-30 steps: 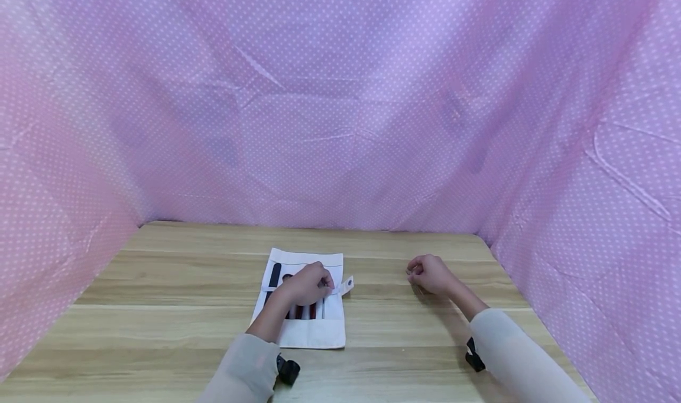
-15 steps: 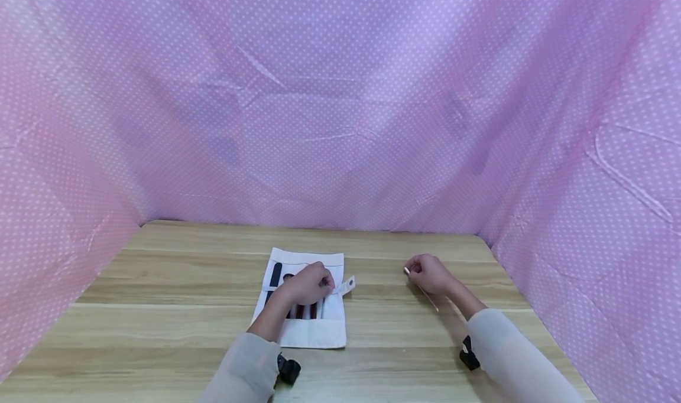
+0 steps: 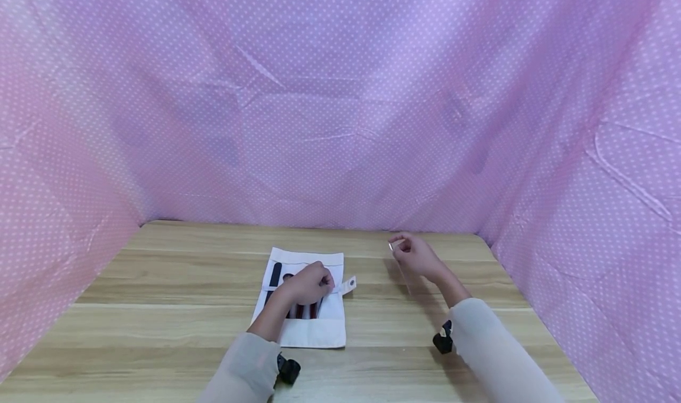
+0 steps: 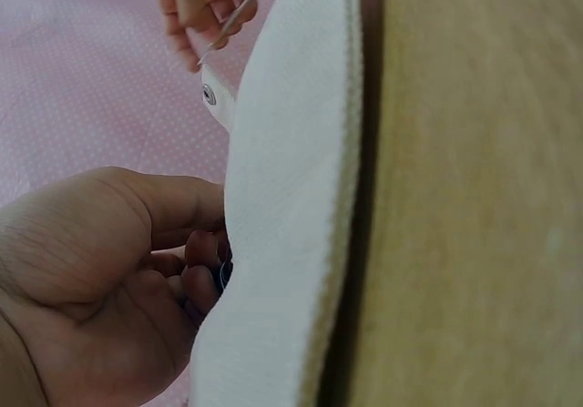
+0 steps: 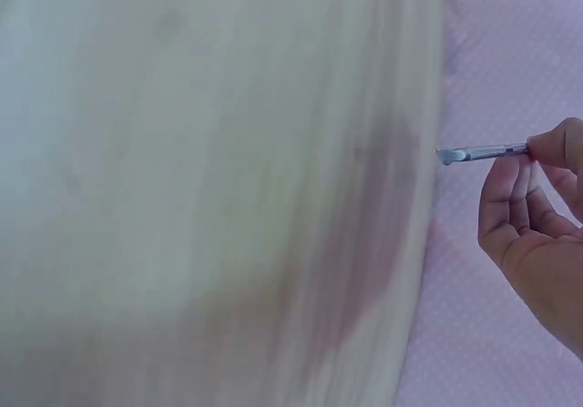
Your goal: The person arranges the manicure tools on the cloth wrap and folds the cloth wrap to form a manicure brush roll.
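A white cloth tool pouch (image 3: 313, 334) lies unfolded on the table, with a black flat file-like tool (image 3: 275, 275) and several dark-handled tools (image 3: 299, 312) under its strap. My left hand (image 3: 308, 283) rests over the pouch, curled fingers pinching the white strap (image 3: 336, 291) near its snap tab (image 3: 348, 285). In the left wrist view the pouch hides its fingertips. Off to the right, my right hand (image 3: 417, 258) holds a slim metal tool by thumb and fingers, raised over the table. The right wrist view shows this metal tool (image 5: 487, 153) with a small, widened tip.
The wooden table (image 3: 175, 308) reaches back to a pink polka-dot curtain (image 3: 340, 125), which also stands along both sides. Black wrist cameras hang under the left sleeve (image 3: 239, 364) and the right sleeve (image 3: 495, 344).
My right hand has lifted the slim metal tool off the table and moved it up, away and slightly left. The left hand and the pouch stay in place.
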Tool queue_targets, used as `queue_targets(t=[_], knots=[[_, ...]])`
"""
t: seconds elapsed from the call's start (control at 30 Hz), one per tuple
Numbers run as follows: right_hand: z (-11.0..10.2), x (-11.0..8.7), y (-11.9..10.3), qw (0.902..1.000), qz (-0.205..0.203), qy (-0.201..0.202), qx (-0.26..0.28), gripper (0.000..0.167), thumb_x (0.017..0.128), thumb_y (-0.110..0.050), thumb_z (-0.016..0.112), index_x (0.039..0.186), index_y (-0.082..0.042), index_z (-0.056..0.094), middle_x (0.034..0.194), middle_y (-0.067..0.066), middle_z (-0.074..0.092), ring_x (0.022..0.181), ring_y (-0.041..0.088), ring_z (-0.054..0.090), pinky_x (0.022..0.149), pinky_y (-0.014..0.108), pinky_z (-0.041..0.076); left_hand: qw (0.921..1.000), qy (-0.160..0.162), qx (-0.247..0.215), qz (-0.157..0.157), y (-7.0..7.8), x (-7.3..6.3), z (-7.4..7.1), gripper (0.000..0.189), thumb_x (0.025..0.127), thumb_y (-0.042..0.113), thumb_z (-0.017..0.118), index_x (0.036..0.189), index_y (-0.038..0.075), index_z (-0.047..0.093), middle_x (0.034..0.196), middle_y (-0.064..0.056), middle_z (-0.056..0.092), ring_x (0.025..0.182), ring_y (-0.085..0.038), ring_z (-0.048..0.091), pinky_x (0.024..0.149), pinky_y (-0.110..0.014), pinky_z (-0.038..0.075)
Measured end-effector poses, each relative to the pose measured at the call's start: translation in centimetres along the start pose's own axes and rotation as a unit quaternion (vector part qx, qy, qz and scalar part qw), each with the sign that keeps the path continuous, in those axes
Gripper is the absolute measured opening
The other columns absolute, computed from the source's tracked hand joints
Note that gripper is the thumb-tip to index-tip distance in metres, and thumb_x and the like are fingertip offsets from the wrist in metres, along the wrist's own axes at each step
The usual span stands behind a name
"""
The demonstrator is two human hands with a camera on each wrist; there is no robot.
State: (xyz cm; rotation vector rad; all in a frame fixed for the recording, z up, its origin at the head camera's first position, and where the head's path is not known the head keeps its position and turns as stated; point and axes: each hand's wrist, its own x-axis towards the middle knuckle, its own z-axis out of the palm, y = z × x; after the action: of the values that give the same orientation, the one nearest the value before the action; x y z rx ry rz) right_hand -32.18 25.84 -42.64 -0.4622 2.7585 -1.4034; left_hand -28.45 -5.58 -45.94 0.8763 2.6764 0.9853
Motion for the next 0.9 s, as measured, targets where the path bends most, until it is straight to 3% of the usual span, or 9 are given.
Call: queue_targets(t=[0.27,0.6,0.9], knots=[[1.5,1.6,-2.1,0.997,-0.015,0.013,0.074,0.032,0.096,0.006,0.056,0.127,0.007,0.061,0.095,0.026,0.065,0.077,0.021,0.063,0.072,0.027,0.056,1.0,0.0,0.002,-0.002,0.2,-0.1,-0.1,0.017,0.096,-0.001,0.06,0.087,0.009,0.07,0.093,-0.001,0.056,0.084,-0.015,0.05,0.076,-0.036,0.046],[3.8,3.1,-4.6,0.993,0.003,0.023,0.116,0.034,0.095,0.005,0.055,0.128,0.002,0.063,0.095,0.011,0.065,0.08,0.018,0.062,0.076,0.031,0.058,1.0,0.0,0.001,0.002,0.1,0.0,-0.1,0.017,0.095,-0.001,0.06,0.087,0.009,0.07,0.092,0.0,0.058,0.084,-0.014,0.051,0.076,-0.036,0.047],[6.4,4.2,-6.1,0.9833,0.009,0.04,0.178,0.032,0.094,0.007,0.056,0.125,0.003,0.064,0.095,0.015,0.064,0.078,0.017,0.062,0.078,0.032,0.058,1.0,0.0,0.003,0.003,0.1,0.0,-0.1,0.019,0.093,-0.003,0.06,0.084,0.01,0.07,0.089,0.0,0.056,0.082,-0.014,0.051,0.076,-0.035,0.046]])
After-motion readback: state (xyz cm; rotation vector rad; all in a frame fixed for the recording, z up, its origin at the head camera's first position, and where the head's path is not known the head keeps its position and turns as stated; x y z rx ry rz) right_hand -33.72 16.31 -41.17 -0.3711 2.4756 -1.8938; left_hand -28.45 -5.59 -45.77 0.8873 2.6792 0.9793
